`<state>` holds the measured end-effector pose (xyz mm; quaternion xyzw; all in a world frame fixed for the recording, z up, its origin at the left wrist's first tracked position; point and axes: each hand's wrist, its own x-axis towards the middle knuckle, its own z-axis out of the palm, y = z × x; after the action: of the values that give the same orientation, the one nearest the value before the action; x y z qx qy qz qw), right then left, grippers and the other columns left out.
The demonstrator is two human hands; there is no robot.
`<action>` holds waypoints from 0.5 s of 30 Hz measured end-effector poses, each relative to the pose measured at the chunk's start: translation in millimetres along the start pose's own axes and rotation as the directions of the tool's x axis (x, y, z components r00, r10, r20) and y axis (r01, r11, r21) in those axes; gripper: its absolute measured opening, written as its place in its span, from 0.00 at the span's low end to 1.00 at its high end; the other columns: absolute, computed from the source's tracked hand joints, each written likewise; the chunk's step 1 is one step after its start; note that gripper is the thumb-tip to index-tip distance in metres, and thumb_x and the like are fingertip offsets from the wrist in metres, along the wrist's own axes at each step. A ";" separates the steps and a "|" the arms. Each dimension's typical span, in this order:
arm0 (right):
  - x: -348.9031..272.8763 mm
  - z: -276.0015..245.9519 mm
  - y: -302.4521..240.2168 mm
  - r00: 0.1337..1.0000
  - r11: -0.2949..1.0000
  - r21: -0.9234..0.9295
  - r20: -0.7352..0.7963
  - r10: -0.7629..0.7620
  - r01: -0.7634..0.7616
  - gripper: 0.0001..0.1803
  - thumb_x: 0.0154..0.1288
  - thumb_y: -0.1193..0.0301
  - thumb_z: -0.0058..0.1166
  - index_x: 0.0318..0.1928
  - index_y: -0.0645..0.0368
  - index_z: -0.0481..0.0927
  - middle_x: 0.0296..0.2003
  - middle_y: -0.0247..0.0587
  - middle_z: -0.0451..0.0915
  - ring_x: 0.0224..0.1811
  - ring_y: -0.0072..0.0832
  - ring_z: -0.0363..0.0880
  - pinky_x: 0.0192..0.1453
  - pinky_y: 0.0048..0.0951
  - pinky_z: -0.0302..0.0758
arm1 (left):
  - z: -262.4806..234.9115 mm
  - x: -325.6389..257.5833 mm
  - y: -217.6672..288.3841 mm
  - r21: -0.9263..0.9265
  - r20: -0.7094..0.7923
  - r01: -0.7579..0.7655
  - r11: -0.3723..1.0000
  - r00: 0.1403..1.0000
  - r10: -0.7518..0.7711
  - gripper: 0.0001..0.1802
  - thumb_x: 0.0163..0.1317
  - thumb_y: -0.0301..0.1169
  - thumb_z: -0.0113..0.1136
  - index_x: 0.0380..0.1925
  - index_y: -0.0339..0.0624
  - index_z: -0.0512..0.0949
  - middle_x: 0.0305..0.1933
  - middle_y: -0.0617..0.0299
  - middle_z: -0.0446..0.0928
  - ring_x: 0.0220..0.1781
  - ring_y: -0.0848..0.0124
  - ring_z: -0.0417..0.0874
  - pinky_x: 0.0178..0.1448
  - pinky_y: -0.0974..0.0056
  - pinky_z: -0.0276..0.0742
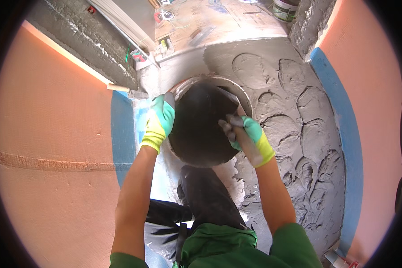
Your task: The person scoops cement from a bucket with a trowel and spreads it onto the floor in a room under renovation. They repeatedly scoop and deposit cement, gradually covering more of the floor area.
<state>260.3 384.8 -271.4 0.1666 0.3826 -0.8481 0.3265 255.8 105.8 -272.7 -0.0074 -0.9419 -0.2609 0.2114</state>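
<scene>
A round bucket (243, 91) with a mortar-smeared rim and a dark inside stands before my knees. My left hand (163, 114), in a green and yellow glove, grips its left rim. In my right hand (250, 134), gloved alike, is a trowel; its pale wooden handle (249, 149) lies along my palm. The fingers are curled round it over the bucket's right side. The blade is mostly lost in the dark of the bucket. Wet grey mortar (295, 120) covers the floor on the right, marked with curved strokes.
Orange walls with blue lower bands (335, 98) rise on both sides. A wooden-handled tool (120, 88) rests by the left wall's corner. Beyond the mortar edge, a boarded floor (223, 22) holds a notched-looking trowel (166, 46), cable and another bucket (283, 10).
</scene>
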 end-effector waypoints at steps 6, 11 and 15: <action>22.7 16.3 -34.9 0.953 0.998 -0.052 0.303 -0.007 0.024 0.13 0.69 0.72 0.48 0.52 0.46 0.71 0.28 0.30 0.72 0.23 0.17 0.67 0.23 0.15 0.61 | 4.3 1.0 5.5 -0.003 0.010 -0.059 0.998 0.998 0.059 0.15 0.66 0.28 0.45 0.45 0.30 0.76 0.35 0.33 0.78 0.40 0.35 0.79 0.42 0.49 0.75; 19.9 31.1 -45.2 0.971 0.979 -0.203 0.236 0.030 0.019 0.06 0.68 0.70 0.51 0.34 0.57 0.78 0.29 0.33 0.77 0.25 0.22 0.72 0.29 0.26 0.70 | 6.7 1.2 4.9 0.037 0.013 -0.141 0.989 0.990 0.141 0.15 0.61 0.26 0.48 0.44 0.25 0.73 0.30 0.40 0.76 0.34 0.44 0.80 0.38 0.53 0.75; 14.9 44.8 -43.7 0.962 0.928 -0.366 0.271 0.030 0.074 0.09 0.65 0.68 0.56 0.35 0.63 0.79 0.30 0.38 0.80 0.31 0.27 0.81 0.34 0.28 0.79 | 8.5 0.2 5.5 0.027 -0.006 -0.125 0.992 0.992 0.126 0.13 0.63 0.26 0.47 0.43 0.27 0.74 0.31 0.39 0.76 0.36 0.42 0.79 0.40 0.52 0.75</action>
<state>218.2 366.1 -226.5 -0.0207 0.4901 -0.7784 0.3917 252.9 114.7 -276.5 -0.0629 -0.9421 -0.2348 0.2310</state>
